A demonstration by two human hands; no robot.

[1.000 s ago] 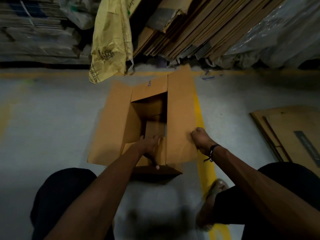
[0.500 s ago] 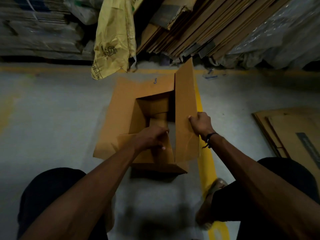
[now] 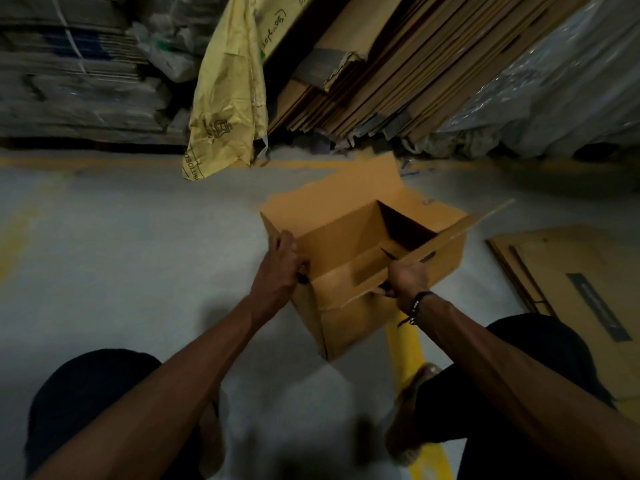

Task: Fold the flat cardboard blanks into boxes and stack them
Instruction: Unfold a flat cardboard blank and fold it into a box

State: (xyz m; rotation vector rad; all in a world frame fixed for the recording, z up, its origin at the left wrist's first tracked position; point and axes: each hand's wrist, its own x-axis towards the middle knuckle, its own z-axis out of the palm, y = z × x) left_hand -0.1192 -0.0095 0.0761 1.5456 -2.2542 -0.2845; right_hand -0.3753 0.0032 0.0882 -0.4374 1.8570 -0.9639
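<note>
On the far left, strapped bundles of flat cardboard (image 3: pixel 76 74) are piled against the wall, and one yellow bag (image 3: pixel 228 98) hangs beside them. I cannot count the bundles, as they are blurred.

The left hand (image 3: pixel 282 263) grips the left top edge of the one box (image 3: pixel 360 268), with the fingers curled over the rim. I think this holds the box steady while it is lifted and turned. The box is open at the top and is tilted above the grey floor (image 3: pixel 121 254), between the two hands.

The right hand (image 3: pixel 407 277) pinches the long right flap (image 3: pixel 446 242) near its lower end, probably to keep it out of the opening.

Behind, many flat blanks (image 3: pixel 398 81) lean in one row, waiting to be folded. On the right, a few flat blanks (image 3: pixel 571 289) lie on the floor.
</note>
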